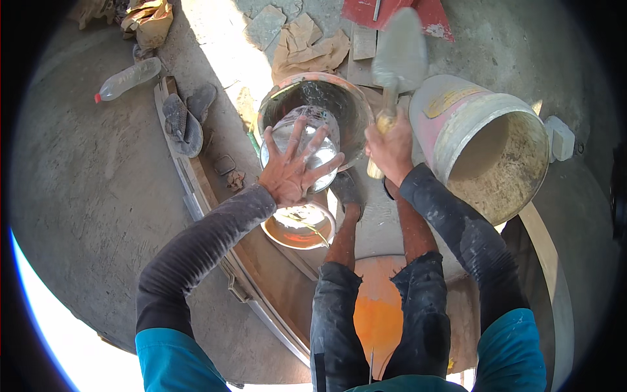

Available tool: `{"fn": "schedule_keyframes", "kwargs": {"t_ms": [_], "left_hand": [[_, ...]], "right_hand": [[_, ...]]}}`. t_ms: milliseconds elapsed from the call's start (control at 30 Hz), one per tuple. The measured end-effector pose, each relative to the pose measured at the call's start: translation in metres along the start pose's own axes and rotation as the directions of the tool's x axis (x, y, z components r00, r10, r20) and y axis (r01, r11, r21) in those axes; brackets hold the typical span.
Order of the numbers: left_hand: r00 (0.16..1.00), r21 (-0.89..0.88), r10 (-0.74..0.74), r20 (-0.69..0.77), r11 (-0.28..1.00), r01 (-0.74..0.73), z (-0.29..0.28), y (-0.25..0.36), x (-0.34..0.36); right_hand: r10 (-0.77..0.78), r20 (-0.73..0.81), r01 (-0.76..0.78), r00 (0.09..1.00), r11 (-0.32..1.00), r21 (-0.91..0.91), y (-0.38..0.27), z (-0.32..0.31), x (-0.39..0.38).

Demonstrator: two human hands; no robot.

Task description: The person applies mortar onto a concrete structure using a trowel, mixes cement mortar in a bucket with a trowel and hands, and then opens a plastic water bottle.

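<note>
My left hand (pixel 294 163) lies with fingers spread across the shiny round end of a silvery pail (pixel 326 119). That pail is tilted inside a larger round tub (pixel 359 104) with a stained rim. In my right hand (pixel 393 147) is a trowel (pixel 400 55), gripped by its wooden handle. Its broad blade points away from me, above the ground to the right of the tub, and looks slightly blurred. Just below my left hand stands a smaller orange-brown bucket (pixel 277 236), partly hidden by my wrist.
A large whitish bucket (pixel 450 108) lies tipped at the right, its mouth toward me. Wooden boards and a metal straightedge (pixel 192 206) run along the left, near sandals (pixel 189 140) and a plastic bottle (pixel 130 78). Torn brown paper (pixel 307 49) and a red panel (pixel 431 16) lie beyond.
</note>
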State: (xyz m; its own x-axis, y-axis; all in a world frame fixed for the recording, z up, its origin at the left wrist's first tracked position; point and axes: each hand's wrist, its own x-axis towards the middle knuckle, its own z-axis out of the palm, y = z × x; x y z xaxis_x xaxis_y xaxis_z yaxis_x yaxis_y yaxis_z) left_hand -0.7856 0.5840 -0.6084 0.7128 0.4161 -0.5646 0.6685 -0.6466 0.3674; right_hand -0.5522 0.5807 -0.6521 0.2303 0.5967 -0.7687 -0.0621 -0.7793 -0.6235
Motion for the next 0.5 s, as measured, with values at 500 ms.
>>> {"fn": "schedule_keyframes", "kwargs": {"t_ms": [500], "left_hand": [[0.95, -0.098, -0.28, -0.137, 0.958, 0.268, 0.005, 0.002, -0.014]], "right_hand": [[-0.066, 0.387, 0.21, 0.92, 0.917, -0.34, 0.051, 0.012, -0.027]]}}
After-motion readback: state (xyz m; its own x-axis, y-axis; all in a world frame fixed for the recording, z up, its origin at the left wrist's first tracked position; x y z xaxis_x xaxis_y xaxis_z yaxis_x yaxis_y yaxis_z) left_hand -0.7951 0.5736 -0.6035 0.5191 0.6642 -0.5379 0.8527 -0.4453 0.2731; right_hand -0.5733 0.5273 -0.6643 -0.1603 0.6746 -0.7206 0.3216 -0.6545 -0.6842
